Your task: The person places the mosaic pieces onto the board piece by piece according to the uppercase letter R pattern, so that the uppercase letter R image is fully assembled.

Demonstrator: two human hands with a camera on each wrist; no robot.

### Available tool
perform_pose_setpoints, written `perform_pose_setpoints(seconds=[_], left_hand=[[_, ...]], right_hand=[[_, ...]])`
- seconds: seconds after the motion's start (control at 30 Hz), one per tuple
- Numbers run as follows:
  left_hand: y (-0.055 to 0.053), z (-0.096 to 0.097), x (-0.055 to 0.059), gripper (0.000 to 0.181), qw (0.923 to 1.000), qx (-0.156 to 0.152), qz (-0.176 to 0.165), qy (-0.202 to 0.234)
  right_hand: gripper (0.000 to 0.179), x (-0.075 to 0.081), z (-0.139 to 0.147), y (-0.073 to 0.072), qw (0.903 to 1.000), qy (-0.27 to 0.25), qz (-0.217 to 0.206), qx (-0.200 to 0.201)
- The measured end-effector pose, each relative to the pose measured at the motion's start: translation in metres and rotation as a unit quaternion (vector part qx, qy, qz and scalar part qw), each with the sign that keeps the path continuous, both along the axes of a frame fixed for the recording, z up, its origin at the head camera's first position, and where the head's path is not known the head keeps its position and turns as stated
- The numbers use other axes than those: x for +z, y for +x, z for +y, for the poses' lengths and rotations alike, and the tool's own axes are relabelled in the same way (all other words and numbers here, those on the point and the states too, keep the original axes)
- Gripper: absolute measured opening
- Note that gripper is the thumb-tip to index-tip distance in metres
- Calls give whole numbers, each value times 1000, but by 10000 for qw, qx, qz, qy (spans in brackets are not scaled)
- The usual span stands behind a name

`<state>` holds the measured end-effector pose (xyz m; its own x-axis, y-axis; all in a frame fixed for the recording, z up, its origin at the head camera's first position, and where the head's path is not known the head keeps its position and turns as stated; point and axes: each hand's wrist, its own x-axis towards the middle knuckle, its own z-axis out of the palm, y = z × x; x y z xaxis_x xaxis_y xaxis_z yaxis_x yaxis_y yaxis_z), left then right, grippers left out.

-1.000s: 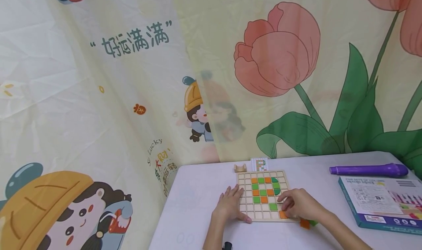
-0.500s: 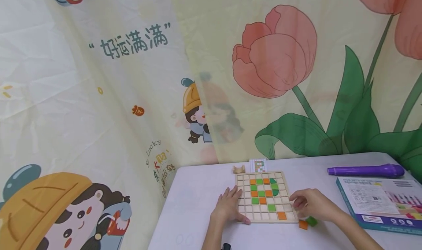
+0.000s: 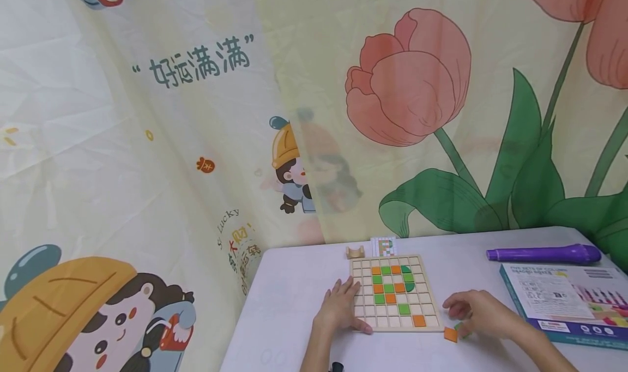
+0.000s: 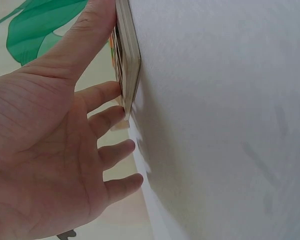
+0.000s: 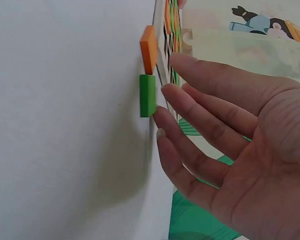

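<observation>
A wooden grid board [image 3: 387,322] lies on the table, bearing orange and green square tiles plus dark green rounded pieces. My left hand [image 3: 336,308] rests against its left side with fingers extended, the thumb at the front edge; the left wrist view shows thumb and fingertips touching the board's rim. Beyond the board's front right corner lie a loose orange tile [image 3: 450,335] and a green tile [image 5: 147,96], end to end. Over the green tile, my right hand [image 3: 485,315] hovers with fingers loosely bent, fingertips beside it; nothing is gripped.
Behind the board stand a small wooden holder [image 3: 355,251] and a card [image 3: 384,246] printed with a coloured letter pattern. To the right lie a purple microphone-shaped object [image 3: 544,253] and a flat box [image 3: 564,301]. A printed curtain [image 3: 314,61] hangs behind the table.
My right hand has drawn away from the board's right side, moving right and down to the loose tiles. An orange tile stays at the board's lower right. My left hand has kept its place.
</observation>
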<state>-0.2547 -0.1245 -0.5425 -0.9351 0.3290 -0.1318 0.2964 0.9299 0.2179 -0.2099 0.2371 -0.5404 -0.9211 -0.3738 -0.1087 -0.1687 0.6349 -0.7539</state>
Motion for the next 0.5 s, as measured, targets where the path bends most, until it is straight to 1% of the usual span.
perform_pose_setpoints(seconds=[0.07, 0.17, 0.23, 0.3, 0.4, 0.5], left_hand=[[1, 0, 0, 120, 10000, -19, 18, 22], [1, 0, 1, 120, 10000, -31, 34, 12], [1, 0, 2, 120, 10000, -22, 48, 8], [1, 0, 2, 120, 10000, -7, 42, 0], [1, 0, 3, 121, 10000, 14, -3, 40], [2, 0, 2, 121, 9999, 39, -79, 61]], right_hand=[[50, -4, -2, 2, 10000, 54, -21, -68], [46, -11, -6, 6, 9998, 145, 121, -108], [46, -15, -10, 8, 9992, 198, 273, -210], [44, -18, -14, 10, 9981, 298, 365, -396], [41, -18, -21, 13, 9959, 411, 312, -737], [40, -18, -26, 17, 9946, 496, 183, -890]])
